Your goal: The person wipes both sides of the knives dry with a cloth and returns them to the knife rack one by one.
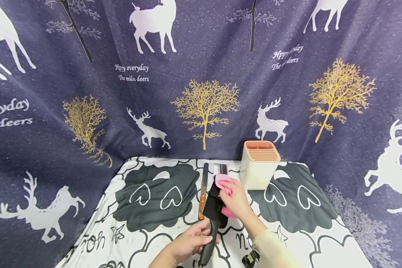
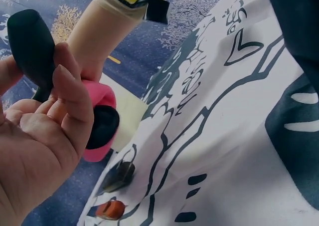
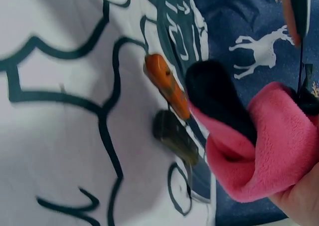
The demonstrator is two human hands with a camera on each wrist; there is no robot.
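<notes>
My left hand (image 1: 192,240) holds the black handle (image 1: 209,247) of a kitchen knife with a broad dark blade (image 1: 213,206), tilted above the table. Its fingers and thumb curl around that handle in the left wrist view. A cloth, pink on one side and black on the other (image 3: 284,141), is pinched in my right hand (image 1: 236,197) against the upper part of the blade. The cloth hides part of the blade. To the left lies a knife with a wooden handle (image 1: 202,205). Behind the cloth, another knife's blade (image 1: 223,169) shows; its dark handle (image 3: 174,138) appears in the right wrist view.
A cream knife block (image 1: 256,173) with an orange slotted top stands at the back right, near the right hand. A black-and-white patterned cloth (image 1: 147,243) covers the table. Behind it hangs a dark blue curtain (image 1: 201,56) with deer and trees.
</notes>
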